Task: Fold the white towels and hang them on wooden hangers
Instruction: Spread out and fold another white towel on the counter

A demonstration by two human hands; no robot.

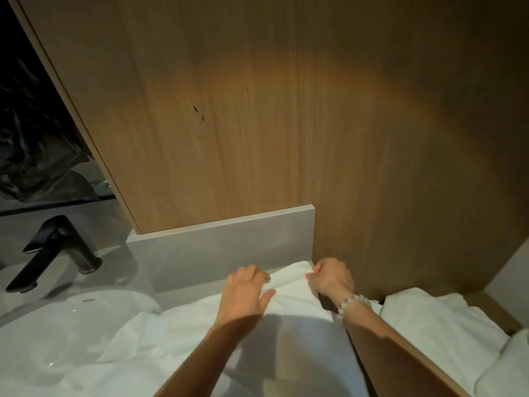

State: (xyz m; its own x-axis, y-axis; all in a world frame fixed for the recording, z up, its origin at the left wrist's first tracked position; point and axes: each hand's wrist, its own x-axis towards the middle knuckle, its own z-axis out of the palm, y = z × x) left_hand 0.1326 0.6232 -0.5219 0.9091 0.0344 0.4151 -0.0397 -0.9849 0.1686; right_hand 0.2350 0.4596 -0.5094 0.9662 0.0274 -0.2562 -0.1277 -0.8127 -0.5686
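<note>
Standing at eight o'clock, a black faucet (pixel 54 250) overlooks the basin (pixel 43 339). At six o'clock the white towel (pixel 286 319) lies spread on the counter (pixel 189 299); the left hand (pixel 246 290) presses it, fingers straight, while the right hand (pixel 332 277) pinches its one o'clock corner with curled fingers. At four o'clock sit more towels (pixel 443 319).

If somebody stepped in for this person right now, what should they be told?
The left hand lies flat, pressing the white towel onto the counter beside the sink.
The right hand has its fingers curled on the towel's far corner, close to the wooden wall.
The other towels lie to the right.
Done: this towel is laid out and its fold seems just begun.
Left: finish folding, then hang the towels; no hanger is in view.
</note>
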